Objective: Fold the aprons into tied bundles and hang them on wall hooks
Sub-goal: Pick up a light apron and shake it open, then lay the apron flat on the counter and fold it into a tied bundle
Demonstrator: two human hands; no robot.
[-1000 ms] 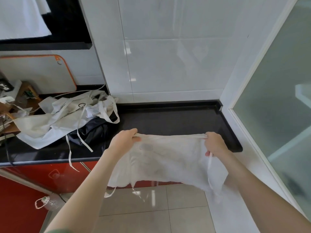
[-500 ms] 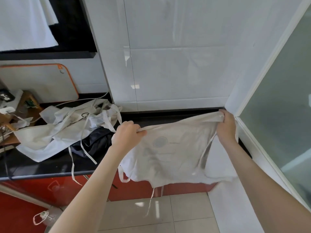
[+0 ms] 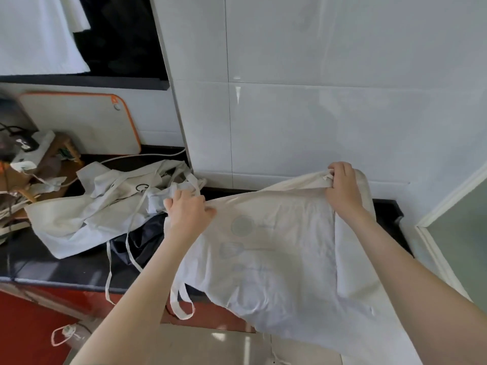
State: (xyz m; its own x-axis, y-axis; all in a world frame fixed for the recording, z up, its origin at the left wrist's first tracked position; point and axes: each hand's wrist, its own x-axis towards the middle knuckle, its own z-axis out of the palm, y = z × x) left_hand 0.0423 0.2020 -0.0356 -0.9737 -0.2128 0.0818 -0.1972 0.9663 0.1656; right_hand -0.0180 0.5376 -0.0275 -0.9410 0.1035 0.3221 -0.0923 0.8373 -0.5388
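Head view: the cream cotton apron with a faint grey round print (image 3: pixel 276 246) is stretched between both hands above the right part of the black stone desk (image 3: pixel 52 267). Its top hem runs as the long axis from the left grip (image 3: pixel 188 212) up and away to the right grip (image 3: pixel 342 188). Both grips are clenched on that hem, each pinching a bunch of cloth. The body of the apron hangs from the hem toward the person, over the desk's front edge. The right grip is farther over the desk, close to the white tiled wall (image 3: pixel 316 127) behind it. The left grip is nearer the desk's front edge, just beside the heap of pale crumpled aprons (image 3: pixel 87 214) on the desk's left part. For folding, I judge the hem should come down flat along the desk
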